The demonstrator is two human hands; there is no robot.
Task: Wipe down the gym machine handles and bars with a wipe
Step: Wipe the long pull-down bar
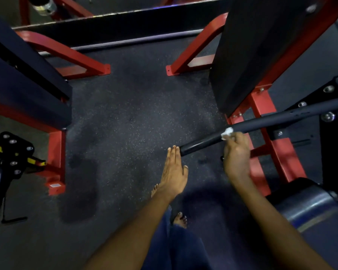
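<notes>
Right hand [236,154] pinches wipe [227,131] against bar [261,124]; bar runs up-right. Left hand [174,170] flat, fingers straight, at bar's free end.

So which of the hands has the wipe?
The right hand, pinching the white wipe against the black bar; the left hand is flat, fingertips at the bar's end.

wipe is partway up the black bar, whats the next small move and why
Probably slide the wipe down toward the bar's free end. The right hand pinches it against the bar short of that end, so the last stretch looks unwiped. The left hand is flat, fingertips at the end cap, seemingly steadying it.
</notes>
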